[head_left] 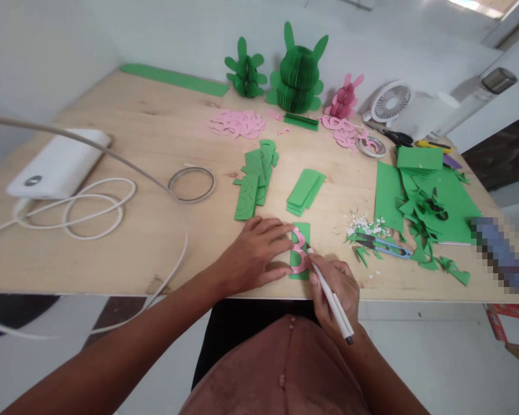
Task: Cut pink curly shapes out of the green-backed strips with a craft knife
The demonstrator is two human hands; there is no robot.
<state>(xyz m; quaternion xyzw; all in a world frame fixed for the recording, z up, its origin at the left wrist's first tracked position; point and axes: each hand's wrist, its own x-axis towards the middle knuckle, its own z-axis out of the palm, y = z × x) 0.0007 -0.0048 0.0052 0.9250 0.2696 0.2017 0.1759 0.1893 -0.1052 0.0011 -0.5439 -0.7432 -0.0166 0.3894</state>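
In the head view, the left hand [259, 249], loosely spread, holds down a wavy pink paper cutout [301, 237] on a rectangular green paper piece [305, 227] near the pale wooden table [125, 265]'s front edge. The right hand [339, 282] grips a slim white pen [330, 294], tip beside the cutout.

Two green paper figures [300, 80], one pink paper figure [342, 101], one white pen [331, 294]

At the pen's tip: one pink cut-out [301, 237] on one green strip [307, 231]. Beyond the pen: all three figures, two heaps of pink cut-outs [237, 124] (too jumbled to number piece by piece), one stack of plain green strips [305, 190] and one group of marked green strips [255, 178]. Left of the pen: one white device [64, 164], one ring [213, 187]. Right of it: one white fan [391, 102], one tape roll [374, 154], one yellow cutter [432, 146], one pair of blue snips [389, 248].
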